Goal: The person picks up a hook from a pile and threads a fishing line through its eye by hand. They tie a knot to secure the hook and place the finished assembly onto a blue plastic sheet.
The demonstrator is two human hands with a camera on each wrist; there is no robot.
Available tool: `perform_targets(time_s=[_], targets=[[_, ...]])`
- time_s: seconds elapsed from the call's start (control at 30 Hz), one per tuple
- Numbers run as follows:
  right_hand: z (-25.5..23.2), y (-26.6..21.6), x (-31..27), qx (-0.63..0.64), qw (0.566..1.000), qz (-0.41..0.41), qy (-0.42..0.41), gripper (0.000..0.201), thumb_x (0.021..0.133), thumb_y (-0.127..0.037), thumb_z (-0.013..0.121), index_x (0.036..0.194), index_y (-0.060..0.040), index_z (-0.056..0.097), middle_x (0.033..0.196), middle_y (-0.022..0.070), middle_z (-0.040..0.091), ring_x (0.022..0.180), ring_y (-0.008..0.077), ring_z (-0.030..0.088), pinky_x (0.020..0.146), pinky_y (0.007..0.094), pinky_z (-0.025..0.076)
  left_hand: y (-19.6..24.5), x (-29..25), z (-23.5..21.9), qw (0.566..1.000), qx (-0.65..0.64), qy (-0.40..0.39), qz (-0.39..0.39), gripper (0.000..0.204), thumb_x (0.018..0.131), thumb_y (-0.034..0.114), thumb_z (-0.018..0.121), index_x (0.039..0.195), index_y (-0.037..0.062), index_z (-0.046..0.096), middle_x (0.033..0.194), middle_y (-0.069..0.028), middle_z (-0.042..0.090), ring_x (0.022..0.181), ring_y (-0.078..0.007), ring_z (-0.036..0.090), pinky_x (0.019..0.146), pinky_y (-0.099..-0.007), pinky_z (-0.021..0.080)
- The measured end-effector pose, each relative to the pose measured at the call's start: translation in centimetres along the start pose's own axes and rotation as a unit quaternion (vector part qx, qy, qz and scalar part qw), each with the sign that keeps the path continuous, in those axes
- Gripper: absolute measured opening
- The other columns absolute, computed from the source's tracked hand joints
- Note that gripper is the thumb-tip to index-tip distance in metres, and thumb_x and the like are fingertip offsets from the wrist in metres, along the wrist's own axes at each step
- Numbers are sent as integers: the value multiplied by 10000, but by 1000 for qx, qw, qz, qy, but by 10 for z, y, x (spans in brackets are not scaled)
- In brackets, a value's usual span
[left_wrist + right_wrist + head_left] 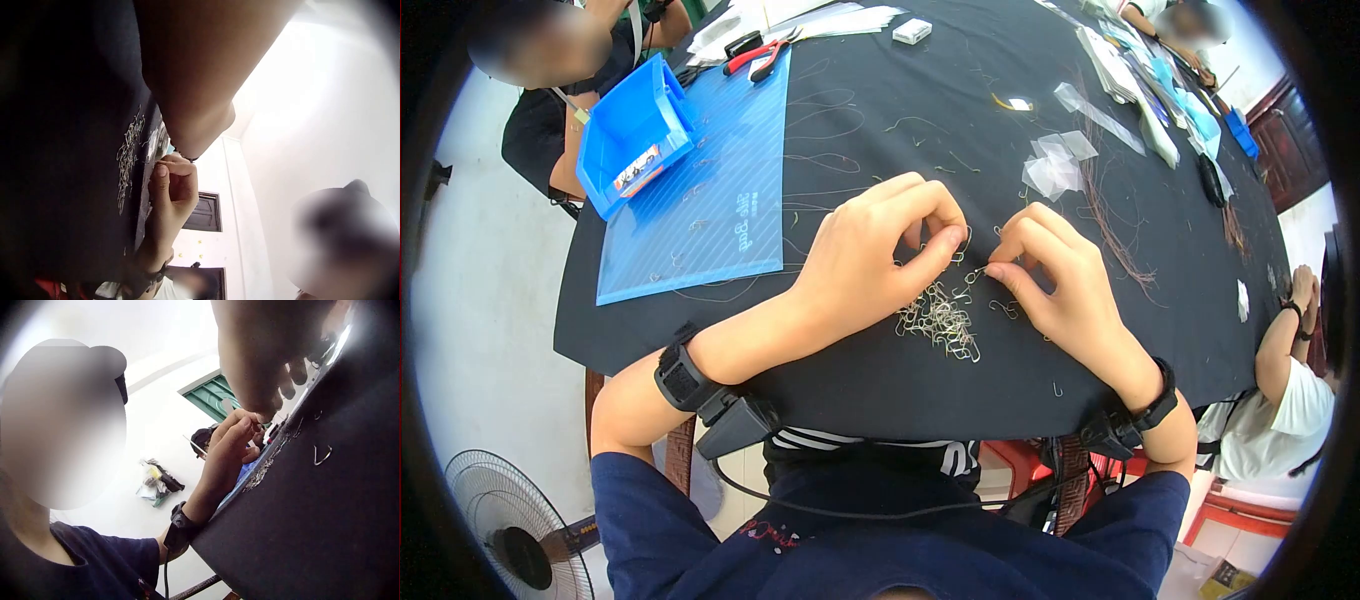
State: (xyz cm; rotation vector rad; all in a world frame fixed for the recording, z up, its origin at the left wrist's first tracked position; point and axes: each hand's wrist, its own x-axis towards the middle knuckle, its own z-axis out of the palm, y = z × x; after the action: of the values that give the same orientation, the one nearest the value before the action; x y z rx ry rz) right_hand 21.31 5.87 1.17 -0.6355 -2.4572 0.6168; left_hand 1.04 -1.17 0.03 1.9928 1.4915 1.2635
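A loose pile of small metal fish hooks [942, 318] lies on the black tablecloth in the head view, and also shows as a pile of hooks [130, 156] in the left wrist view. Above the pile's far end, my left hand [870, 240] pinches a fish hook [962, 250] between thumb and curled forefinger. My right hand [1055, 270] faces it from the right, thumb and forefinger pinching another fish hook [974, 275]. The two sets of fingertips are a short gap apart. A few stray hooks [1003, 309] lie beside the right hand.
A blue file bag [740, 200] with a blue bin [635, 140] and red-handled pliers [758, 62] lies left. Thin lines trail from the bag. Clear plastic pieces [1060, 160] and a brown bundle of strands [1105, 220] lie right. Other people sit around the table.
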Motion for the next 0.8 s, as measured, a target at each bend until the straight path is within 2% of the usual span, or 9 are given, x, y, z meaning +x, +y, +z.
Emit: perform_targets(time_s=[0.13, 0.23, 0.47, 0.57, 0.67, 0.7, 0.8], targets=[[-4, -5, 1, 40, 999, 4, 7, 134, 778, -22, 695, 832, -25, 573, 812, 84, 548, 693, 235, 579, 593, 326, 456, -4, 0, 3, 997, 26, -9, 77, 127, 788, 54, 672, 915, 63, 673, 833, -34, 589, 731, -147, 545, 620, -271, 422], [-5, -8, 2, 72, 997, 2, 21, 126, 787, 3, 691, 836, -11, 576, 800, 80, 551, 630, 188, 556, 569, 301, 442, -1, -1, 4, 997, -4, -18, 73, 140, 766, 54, 691, 905, 69, 682, 845, -37, 595, 766, -172, 549, 668, -292, 438], [-4, -9, 2, 100, 995, 9, 16, 99, 814, -9, 677, 846, -7, 583, 798, 69, 559, 605, 146, 536, 548, 274, 417, -2, 0, 1, 997, -1, -30, 72, 108, 745, 38, 705, 839, 75, 668, 842, -6, 578, 705, -106, 539, 503, -226, 365], [-3, -7, 0, 142, 986, 85, 3, 73, 843, -40, 653, 855, -9, 587, 800, 74, 565, 617, 160, 545, 559, 284, 427, 3, 0, 0, 998, -7, -22, 52, 93, 745, 23, 694, 812, 76, 656, 829, 8, 566, 675, -74, 537, 450, -206, 323], [-2, 0, 2, 84, 993, 64, 51, 53, 863, -56, 629, 864, -18, 592, 806, 85, 575, 638, 188, 562, 591, 300, 446, 1, 0, 1, 998, 0, -2, 55, 85, 748, 17, 681, 797, 77, 648, 822, 11, 560, 670, -63, 540, 440, -202, 319], [-5, -2, 2, 39, 996, 79, 22, 54, 844, -55, 638, 866, -28, 597, 815, 90, 584, 695, 235, 588, 626, 327, 468, 1, -1, 1, 998, 9, -5, 55, 83, 749, 17, 679, 795, 78, 646, 823, 10, 560, 676, -62, 543, 441, -202, 321], [-6, 1, 0, -23, 999, 11, -32, 76, 820, -72, 655, 860, -41, 598, 815, 78, 587, 754, 259, 600, 647, 342, 483, 1, -1, 0, 998, 24, -4, 55, 79, 751, 17, 674, 792, 77, 643, 824, 8, 560, 680, -63, 544, 440, -206, 326]])
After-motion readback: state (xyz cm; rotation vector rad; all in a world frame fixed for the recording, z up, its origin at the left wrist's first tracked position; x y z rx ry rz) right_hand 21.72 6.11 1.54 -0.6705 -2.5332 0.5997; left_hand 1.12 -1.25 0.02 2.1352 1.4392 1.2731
